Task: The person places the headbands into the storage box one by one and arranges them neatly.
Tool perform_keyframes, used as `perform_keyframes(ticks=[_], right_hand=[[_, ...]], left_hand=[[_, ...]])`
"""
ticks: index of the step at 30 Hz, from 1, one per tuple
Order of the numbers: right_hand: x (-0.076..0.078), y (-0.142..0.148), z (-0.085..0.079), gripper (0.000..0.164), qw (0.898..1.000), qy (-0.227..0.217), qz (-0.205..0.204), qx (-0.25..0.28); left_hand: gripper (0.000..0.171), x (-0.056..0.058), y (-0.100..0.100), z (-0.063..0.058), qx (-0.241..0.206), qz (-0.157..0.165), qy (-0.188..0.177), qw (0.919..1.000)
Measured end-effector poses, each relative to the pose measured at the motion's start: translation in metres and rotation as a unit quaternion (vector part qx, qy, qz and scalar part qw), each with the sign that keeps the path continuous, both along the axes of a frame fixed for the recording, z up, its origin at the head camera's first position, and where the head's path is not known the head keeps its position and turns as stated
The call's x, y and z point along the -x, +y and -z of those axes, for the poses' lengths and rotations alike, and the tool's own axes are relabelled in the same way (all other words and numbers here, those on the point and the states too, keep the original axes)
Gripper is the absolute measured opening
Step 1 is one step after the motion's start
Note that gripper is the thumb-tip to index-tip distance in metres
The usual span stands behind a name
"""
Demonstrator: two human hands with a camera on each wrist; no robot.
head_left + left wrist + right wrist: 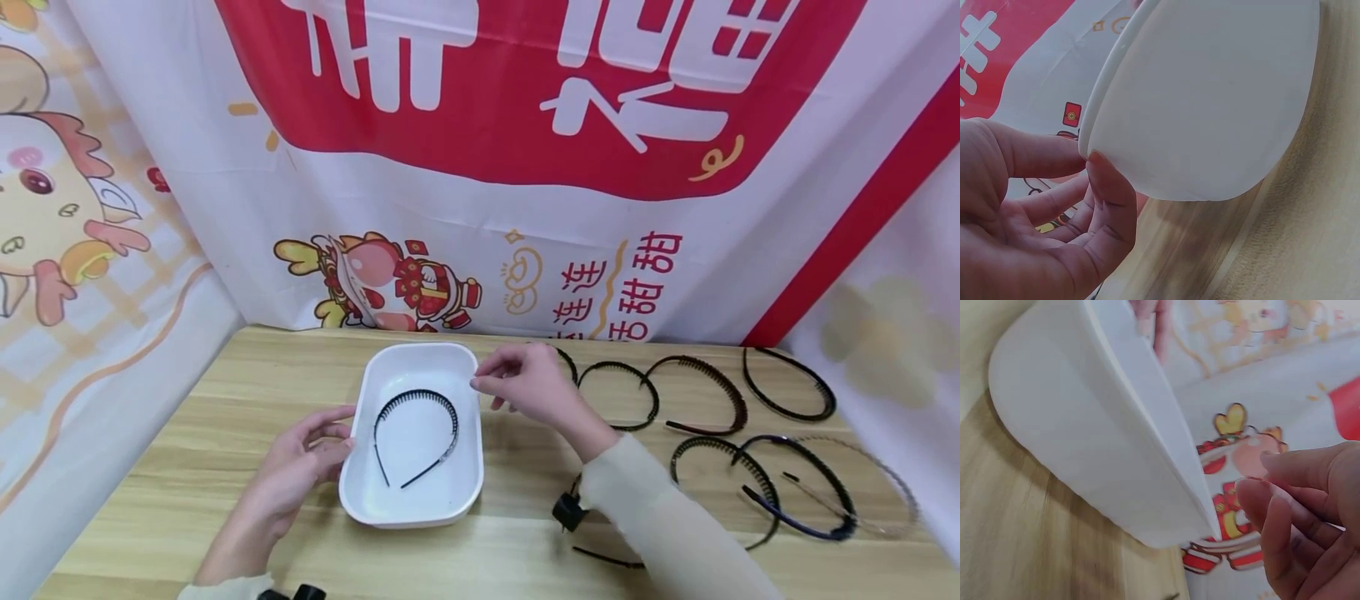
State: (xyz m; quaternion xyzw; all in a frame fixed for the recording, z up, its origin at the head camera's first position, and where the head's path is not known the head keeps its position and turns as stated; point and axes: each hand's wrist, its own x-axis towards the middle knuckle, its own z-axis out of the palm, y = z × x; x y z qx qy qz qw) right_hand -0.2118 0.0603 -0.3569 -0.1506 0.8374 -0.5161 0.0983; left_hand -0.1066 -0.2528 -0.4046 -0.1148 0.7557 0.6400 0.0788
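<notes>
A white rectangular tub with rounded corners rests on the wooden table. Inside it lies one black toothed headband, its two ends pointing toward the person. My left hand pinches the tub's left rim between thumb and finger, and the left wrist view shows this grip close up. Beside the tub's far right corner is my right hand, its fingers loosely bent and holding nothing. In the right wrist view a small gap separates the right fingertips from the tub's rim.
Several headbands lie on the table's right side, among them a brown toothed one, a dark blue one and a thin clear one. Another black headband is partly hidden by the right sleeve. A printed cloth hangs behind the table.
</notes>
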Motion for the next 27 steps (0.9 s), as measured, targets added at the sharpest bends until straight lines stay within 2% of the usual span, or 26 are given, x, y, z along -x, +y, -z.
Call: perform_keyframes(ticks=[6,12,21,27], right_hand=[[-0.021,0.040,0.007,0.019,0.997,-0.019,0.068,0.016],[-0.046,0.083,0.015,0.025,0.990,-0.036,0.129,0.040],[-0.067,0.122,0.035,0.030,0.981,-0.076,0.176,0.030],[-0.078,0.137,0.045,0.035,0.975,-0.083,0.198,0.057]], left_hand=[[0.061,0.001,0.000,0.001,-0.010,-0.004,-0.002,0.9999],[0.061,0.001,0.000,0.001,-0.011,-0.002,0.000,0.9999],[0.061,0.001,0.000,0.000,-0.007,-0.004,-0.002,1.0000],[0.060,0.001,0.001,-0.001,-0.005,-0.005,-0.002,1.0000]])
